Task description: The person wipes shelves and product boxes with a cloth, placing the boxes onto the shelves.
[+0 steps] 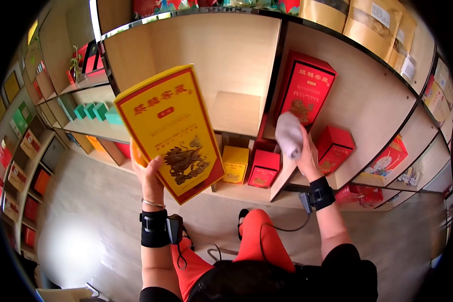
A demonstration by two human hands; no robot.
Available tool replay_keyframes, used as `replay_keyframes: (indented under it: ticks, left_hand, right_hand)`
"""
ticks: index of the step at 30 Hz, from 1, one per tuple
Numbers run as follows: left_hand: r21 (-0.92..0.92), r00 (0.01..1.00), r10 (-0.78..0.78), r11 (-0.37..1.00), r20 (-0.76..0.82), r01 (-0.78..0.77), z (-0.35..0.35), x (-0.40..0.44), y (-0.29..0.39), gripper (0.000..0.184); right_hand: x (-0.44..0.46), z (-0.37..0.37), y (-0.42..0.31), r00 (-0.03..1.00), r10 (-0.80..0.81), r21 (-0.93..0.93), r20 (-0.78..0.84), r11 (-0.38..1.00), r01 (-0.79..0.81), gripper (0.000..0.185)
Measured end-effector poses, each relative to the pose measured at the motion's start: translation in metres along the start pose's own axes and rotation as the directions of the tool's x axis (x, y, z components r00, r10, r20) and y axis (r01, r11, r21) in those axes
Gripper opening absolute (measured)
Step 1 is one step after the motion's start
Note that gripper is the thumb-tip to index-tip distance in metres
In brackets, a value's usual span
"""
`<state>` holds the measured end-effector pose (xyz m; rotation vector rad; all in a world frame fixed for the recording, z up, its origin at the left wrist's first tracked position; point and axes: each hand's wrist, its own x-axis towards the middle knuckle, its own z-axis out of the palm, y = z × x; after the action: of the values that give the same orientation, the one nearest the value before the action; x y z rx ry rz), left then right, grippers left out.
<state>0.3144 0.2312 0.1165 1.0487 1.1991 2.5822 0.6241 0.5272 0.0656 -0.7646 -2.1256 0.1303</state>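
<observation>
My left hand is closed around the lower left side of a tall yellow gift box with a red border and a brown beast emblem. The box is held up, tilted, in front of the shelves. In my right hand is a bunched, pale greyish-pink cloth. The cloth is in front of the lower part of a tall red box that stands in a shelf compartment; whether they touch I cannot tell. A smaller red box stands just right of my right hand.
A wooden shelf unit curves round in front. Low in it are a small yellow box and a red box. Brown pouches line the top right. Small teal boxes sit at left. A floor lies below.
</observation>
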Motion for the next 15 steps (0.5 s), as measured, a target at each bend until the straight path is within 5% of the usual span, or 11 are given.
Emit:
replay_keyframes:
  ticks: [5,15]
  left_hand:
    - [-0.030,0.991,-0.041,0.999,0.124,0.045,0.047,0.060,-0.035,0.101]
    - [-0.049,0.968,-0.099,0.992,0.231,0.113,0.112,0.134,-0.129,0.098]
  right_hand:
    - [-0.010,0.029,0.062,0.988,-0.131,-0.176,0.087,0.974,0.145,0.072]
    - [-0.005,0.028,0.051,0.995,-0.069,-0.115,0.070,0.990,0.076,0.071]
